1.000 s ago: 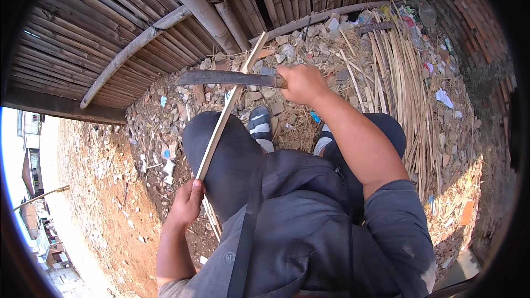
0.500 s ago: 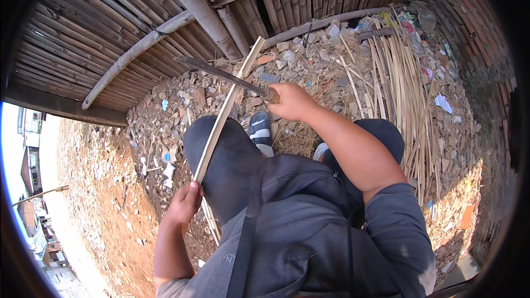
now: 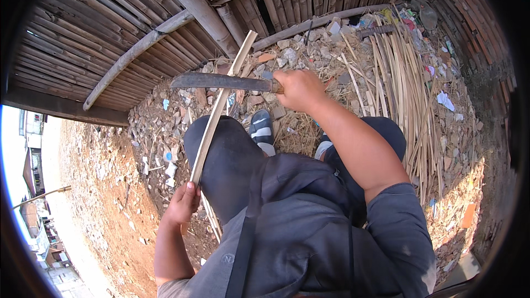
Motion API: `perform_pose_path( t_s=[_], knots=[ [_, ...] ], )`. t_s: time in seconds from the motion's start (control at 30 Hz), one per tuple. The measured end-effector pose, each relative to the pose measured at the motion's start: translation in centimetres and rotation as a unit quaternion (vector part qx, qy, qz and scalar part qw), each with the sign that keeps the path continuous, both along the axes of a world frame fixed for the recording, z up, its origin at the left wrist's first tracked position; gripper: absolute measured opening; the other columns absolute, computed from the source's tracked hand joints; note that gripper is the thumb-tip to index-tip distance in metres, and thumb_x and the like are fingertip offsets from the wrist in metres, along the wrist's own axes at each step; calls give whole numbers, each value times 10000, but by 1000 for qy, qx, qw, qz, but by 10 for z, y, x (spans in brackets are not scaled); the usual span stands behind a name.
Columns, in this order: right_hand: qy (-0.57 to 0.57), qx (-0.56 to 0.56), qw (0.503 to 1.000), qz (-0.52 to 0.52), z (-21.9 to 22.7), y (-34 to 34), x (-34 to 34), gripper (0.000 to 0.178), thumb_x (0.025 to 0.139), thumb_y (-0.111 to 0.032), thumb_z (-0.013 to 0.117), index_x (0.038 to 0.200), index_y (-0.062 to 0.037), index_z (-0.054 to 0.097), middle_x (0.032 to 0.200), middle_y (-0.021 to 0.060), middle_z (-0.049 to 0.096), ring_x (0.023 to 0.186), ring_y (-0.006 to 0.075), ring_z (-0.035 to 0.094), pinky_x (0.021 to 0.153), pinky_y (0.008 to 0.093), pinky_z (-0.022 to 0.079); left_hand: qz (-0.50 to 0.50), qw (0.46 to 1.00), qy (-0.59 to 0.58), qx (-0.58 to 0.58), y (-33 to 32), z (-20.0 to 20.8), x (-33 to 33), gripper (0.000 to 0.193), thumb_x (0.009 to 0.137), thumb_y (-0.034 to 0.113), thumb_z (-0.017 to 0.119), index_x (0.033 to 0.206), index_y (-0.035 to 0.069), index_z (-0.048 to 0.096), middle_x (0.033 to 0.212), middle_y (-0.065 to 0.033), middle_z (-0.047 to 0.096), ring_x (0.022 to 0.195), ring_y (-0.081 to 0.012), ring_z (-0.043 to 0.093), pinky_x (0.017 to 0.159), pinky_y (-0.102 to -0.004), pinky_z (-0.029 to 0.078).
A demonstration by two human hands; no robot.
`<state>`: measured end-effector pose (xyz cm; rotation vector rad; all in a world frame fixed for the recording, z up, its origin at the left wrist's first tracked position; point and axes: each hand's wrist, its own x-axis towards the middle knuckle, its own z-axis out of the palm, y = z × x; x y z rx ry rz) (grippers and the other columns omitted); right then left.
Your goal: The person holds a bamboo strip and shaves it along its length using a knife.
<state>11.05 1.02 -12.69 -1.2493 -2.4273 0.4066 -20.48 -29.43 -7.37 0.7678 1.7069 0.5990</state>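
Observation:
My left hand (image 3: 183,204) is closed around the near end of a long, pale bamboo strip (image 3: 207,138). The strip slants up and away across my left thigh, its far end beyond the knee. In my right hand (image 3: 302,91) is the wooden handle of a machete (image 3: 204,81), fingers wrapped round it. Its dark blade points left and lies across the strip near the far end, broad side showing. Whether the edge has cut into the strip, I cannot tell.
Many split bamboo strips (image 3: 411,99) lie in a heap to the right. Rubble (image 3: 290,55) and litter cover the ground ahead. A bamboo-slat wall (image 3: 105,27) stands at the far side, a brick wall (image 3: 469,16) at the right. My sandalled foot (image 3: 261,129) is between my knees.
The machete has swung from a slant to nearly level, its tip lower and its broad side now showing. My right hand has risen slightly. The strip's far end has shifted a little left.

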Motion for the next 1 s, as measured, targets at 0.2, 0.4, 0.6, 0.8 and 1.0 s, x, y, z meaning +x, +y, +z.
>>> perform_pose_path(
  t_s=[0.2, 0.4, 0.6, 0.8, 1.0],
  knots=[
    [10, 28, 997, 67, -5, -19, -5, 267, 732, -240, 734, 951, -124, 634, 785, 122, 702, 759, 349, 704, 704, 496, 543, 2, 996, -89, -1, 2, -6, 7, 471, 1093, 507, 396, 920, 93, 537, 608, 59, 377, 485, -68, 327, 448, -246, 266],
    [-10, 94, 991, 99, -15, -8, -12, 203, 772, -246, 713, 901, -129, 610, 765, 105, 691, 743, 337, 707, 763, 484, 529, -43, 998, -38, -5, -2, -3, 9, 484, 1097, 502, 385, 909, 86, 547, 604, 39, 415, 484, -73, 329, 448, -250, 285],
    [155, -150, 919, -330, -58, 86, 82, 416, 798, -260, 688, 1163, -60, 690, 1040, 214, 736, 1031, 399, 690, 923, 459, 534, 12, 996, -87, -21, -48, 0, -9, 490, 1098, 504, 370, 892, 94, 541, 583, 26, 427, 468, -84, 360, 440, -254, 297],
    [293, -62, 919, -256, -7, 62, 56, 388, 794, -207, 682, 1123, -3, 685, 934, 175, 742, 880, 289, 714, 812, 399, 534, 61, 997, -51, -9, -32, -3, 4, 484, 1095, 513, 376, 905, 101, 544, 582, 23, 447, 454, -83, 368, 441, -246, 302],
    [158, -75, 983, -52, 33, -1, 13, 337, 761, -252, 717, 1030, -57, 660, 903, 195, 730, 875, 414, 707, 803, 491, 554, 50, 996, -78, -12, -15, 3, 19, 500, 1079, 539, 409, 937, 81, 549, 603, 55, 352, 480, -75, 297, 447, -260, 246]
  ],
)
